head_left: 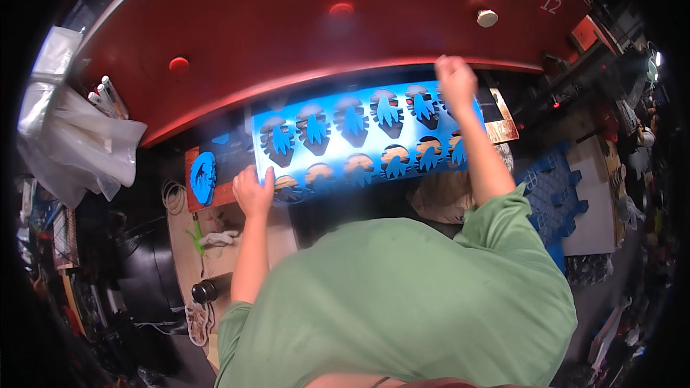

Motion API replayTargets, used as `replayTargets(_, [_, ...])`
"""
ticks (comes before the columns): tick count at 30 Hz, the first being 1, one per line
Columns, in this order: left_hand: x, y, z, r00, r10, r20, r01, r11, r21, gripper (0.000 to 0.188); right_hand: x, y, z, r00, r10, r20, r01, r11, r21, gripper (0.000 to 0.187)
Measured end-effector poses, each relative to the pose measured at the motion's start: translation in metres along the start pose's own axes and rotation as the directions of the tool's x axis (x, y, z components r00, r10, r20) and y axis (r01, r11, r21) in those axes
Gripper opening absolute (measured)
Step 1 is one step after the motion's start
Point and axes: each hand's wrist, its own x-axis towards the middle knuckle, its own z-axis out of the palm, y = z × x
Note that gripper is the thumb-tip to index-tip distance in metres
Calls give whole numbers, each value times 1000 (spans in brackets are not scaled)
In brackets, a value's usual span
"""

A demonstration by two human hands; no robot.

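Partly hidden blue cutout sheet (345, 154), forearm (492, 169) across it, right hand (458, 82) blurred

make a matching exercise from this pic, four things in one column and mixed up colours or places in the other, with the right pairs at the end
Things
1. sheet
2. left hand
3. shirt
4. right hand

Colours and places
A. green
B. by the sheet's right end
C. blue
D. at the sheet's left end

Pairs: 1-C, 2-D, 3-A, 4-B
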Motion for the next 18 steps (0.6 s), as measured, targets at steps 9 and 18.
replayTargets(9, [-11,-13,-7,999,-29,-36,29,1000,8,32,48,16,-92,987,-37,158,52,994,-92,36])
replayTargets(18, [-14,-14,32,990,34,-134,-32,999,18,29,91,58,-93,994,-98,44,83,959,272,37])
